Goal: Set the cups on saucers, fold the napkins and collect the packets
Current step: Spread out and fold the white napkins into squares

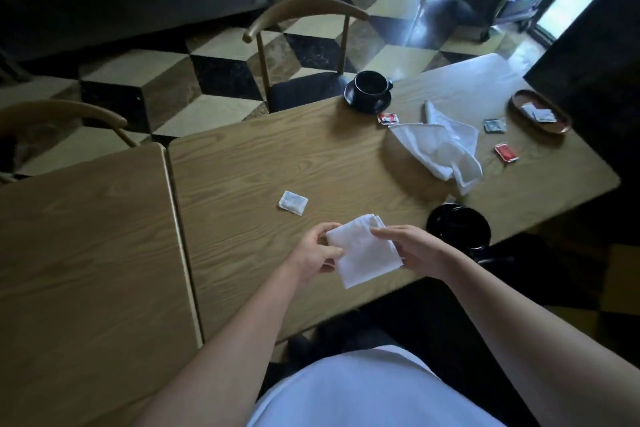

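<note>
Right now a folded white napkin (363,250) is held just above the near edge of the wooden table (263,163). The left hand (320,248) pinches its left side, and the right hand (412,250) grips its right side. A white packet (293,203) lies close by. Farther off sit a messy napkin (441,146), red packets (506,152) and a black cup (371,86) on its saucer (367,99). Another black saucer (458,225) waits near the right hand. A brown tray (539,111) holds more packets.
</note>
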Action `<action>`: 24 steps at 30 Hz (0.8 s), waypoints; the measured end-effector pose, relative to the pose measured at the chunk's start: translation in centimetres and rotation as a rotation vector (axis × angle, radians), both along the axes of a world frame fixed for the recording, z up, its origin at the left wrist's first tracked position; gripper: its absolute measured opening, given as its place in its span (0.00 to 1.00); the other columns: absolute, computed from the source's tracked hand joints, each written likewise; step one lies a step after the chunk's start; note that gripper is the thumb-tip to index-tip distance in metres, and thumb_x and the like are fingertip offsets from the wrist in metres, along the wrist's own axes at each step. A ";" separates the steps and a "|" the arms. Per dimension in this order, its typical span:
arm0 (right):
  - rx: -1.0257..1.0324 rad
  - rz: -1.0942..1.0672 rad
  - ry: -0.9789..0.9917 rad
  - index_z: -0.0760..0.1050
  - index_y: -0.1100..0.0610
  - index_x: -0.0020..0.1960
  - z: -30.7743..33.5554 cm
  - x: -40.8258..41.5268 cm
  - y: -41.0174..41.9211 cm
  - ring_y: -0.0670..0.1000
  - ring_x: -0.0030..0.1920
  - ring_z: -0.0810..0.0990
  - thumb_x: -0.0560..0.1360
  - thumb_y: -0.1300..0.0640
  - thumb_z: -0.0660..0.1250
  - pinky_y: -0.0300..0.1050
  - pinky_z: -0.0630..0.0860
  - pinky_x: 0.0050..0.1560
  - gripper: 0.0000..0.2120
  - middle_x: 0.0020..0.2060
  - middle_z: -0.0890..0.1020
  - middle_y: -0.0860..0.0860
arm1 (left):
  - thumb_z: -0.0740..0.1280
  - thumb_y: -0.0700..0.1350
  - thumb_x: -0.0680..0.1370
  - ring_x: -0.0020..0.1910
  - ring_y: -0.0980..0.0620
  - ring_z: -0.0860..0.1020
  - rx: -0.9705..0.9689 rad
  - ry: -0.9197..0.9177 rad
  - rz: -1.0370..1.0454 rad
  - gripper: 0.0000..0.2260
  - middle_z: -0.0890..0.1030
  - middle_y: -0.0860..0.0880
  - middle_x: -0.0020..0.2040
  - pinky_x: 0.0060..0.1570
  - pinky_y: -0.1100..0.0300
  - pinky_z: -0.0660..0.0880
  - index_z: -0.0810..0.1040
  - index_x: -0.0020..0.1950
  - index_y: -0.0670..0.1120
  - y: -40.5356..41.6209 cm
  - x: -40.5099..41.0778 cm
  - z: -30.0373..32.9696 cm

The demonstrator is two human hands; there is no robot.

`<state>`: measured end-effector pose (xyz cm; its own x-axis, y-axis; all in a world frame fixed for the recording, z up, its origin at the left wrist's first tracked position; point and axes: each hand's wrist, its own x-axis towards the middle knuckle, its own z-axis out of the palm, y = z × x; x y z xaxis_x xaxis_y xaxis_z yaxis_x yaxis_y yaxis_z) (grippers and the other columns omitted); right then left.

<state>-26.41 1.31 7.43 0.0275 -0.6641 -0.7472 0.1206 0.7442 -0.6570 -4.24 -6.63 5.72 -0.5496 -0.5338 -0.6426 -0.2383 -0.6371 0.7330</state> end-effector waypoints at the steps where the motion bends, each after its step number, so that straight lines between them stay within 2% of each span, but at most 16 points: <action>1: -0.011 -0.013 0.021 0.83 0.56 0.58 0.1 -0.2 0.6 0.52 0.48 0.83 0.73 0.44 0.74 0.44 0.75 0.47 0.20 0.51 0.85 0.55 | 0.68 0.32 0.70 0.33 0.53 0.77 -0.022 -0.022 -0.028 0.21 0.79 0.49 0.45 0.36 0.60 0.75 0.78 0.57 0.54 0.3 -0.4 0.1; 3: -0.021 -0.043 0.092 0.83 0.53 0.54 0.4 -0.6 1.6 0.50 0.44 0.84 0.71 0.46 0.75 0.43 0.77 0.41 0.16 0.47 0.85 0.53 | 0.67 0.32 0.72 0.35 0.52 0.76 -0.043 -0.052 -0.056 0.20 0.78 0.48 0.47 0.36 0.60 0.74 0.77 0.57 0.53 0.9 -1.3 0.1; 7: 0.011 0.018 0.281 0.82 0.55 0.54 0.3 -2.0 2.9 0.57 0.50 0.87 0.71 0.55 0.75 0.56 0.84 0.51 0.12 0.50 0.87 0.57 | 0.65 0.35 0.77 0.34 0.51 0.77 -0.027 -0.136 -0.009 0.15 0.79 0.47 0.48 0.32 0.60 0.75 0.73 0.62 0.46 1.9 -3.1 -0.8; 9: 0.039 0.021 0.367 0.81 0.58 0.52 0.0 -2.7 2.9 0.60 0.49 0.87 0.71 0.59 0.73 0.61 0.83 0.53 0.10 0.50 0.86 0.60 | 0.68 0.37 0.77 0.35 0.51 0.79 0.016 -0.203 0.053 0.12 0.80 0.46 0.46 0.32 0.58 0.79 0.71 0.59 0.42 2.4 -4.0 -1.5; 12: 0.087 0.074 0.451 0.80 0.59 0.47 -0.6 -3.7 2.0 0.60 0.46 0.87 0.72 0.62 0.72 0.62 0.84 0.48 0.05 0.49 0.86 0.61 | 0.69 0.36 0.76 0.37 0.50 0.81 0.063 -0.253 0.070 0.08 0.81 0.43 0.45 0.34 0.56 0.80 0.72 0.52 0.42 2.9 -5.5 -2.7; 15: 0.130 0.254 0.648 0.78 0.61 0.43 -1.6 -5.0 0.2 0.59 0.43 0.86 0.72 0.59 0.69 0.55 0.85 0.43 0.05 0.40 0.83 0.56 | 0.68 0.35 0.76 0.36 0.49 0.81 0.088 -0.311 0.063 0.06 0.81 0.43 0.42 0.35 0.56 0.79 0.73 0.46 0.43 3.1 -7.5 -3.5; 17: 0.145 0.469 0.821 0.73 0.60 0.35 -2.4 -5.8 -1.1 0.56 0.34 0.81 0.72 0.56 0.65 0.46 0.77 0.32 0.10 0.33 0.78 0.53 | 0.68 0.36 0.75 0.34 0.49 0.80 0.079 -0.351 0.058 0.06 0.81 0.43 0.40 0.33 0.59 0.77 0.73 0.44 0.44 3.2 -8.6 -4.0; 18: 0.157 0.559 0.878 0.70 0.59 0.32 -3.0 -6.1 -1.8 0.55 0.32 0.76 0.72 0.57 0.63 0.44 0.71 0.30 0.10 0.31 0.76 0.52 | 0.67 0.36 0.74 0.34 0.49 0.79 0.079 -0.367 0.064 0.05 0.81 0.42 0.40 0.32 0.61 0.76 0.73 0.44 0.45 3.2 -9.2 -4.3; 19: 0.168 0.627 0.918 0.68 0.57 0.32 -3.7 -6.5 -2.5 0.55 0.32 0.75 0.71 0.58 0.61 0.42 0.70 0.32 0.10 0.31 0.75 0.52 | 0.67 0.37 0.74 0.35 0.48 0.79 0.084 -0.382 0.074 0.05 0.80 0.42 0.41 0.31 0.61 0.75 0.73 0.44 0.45 3.2 -9.8 -4.7; 22: 0.194 0.750 0.990 0.69 0.56 0.35 -5.7 -7.2 -3.9 0.56 0.37 0.78 0.72 0.60 0.59 0.42 0.73 0.36 0.07 0.36 0.77 0.51 | 0.69 0.42 0.75 0.36 0.47 0.79 0.109 -0.422 0.112 0.06 0.81 0.42 0.42 0.29 0.61 0.75 0.72 0.47 0.44 2.9 -11.1 -6.0; 24: 0.208 0.798 0.964 0.71 0.57 0.36 -7.0 -7.6 -4.7 0.53 0.31 0.80 0.71 0.62 0.58 0.40 0.71 0.30 0.07 0.34 0.81 0.51 | 0.70 0.45 0.75 0.37 0.47 0.81 0.116 -0.475 0.145 0.08 0.83 0.40 0.46 0.28 0.59 0.77 0.73 0.47 0.43 2.4 -11.8 -7.2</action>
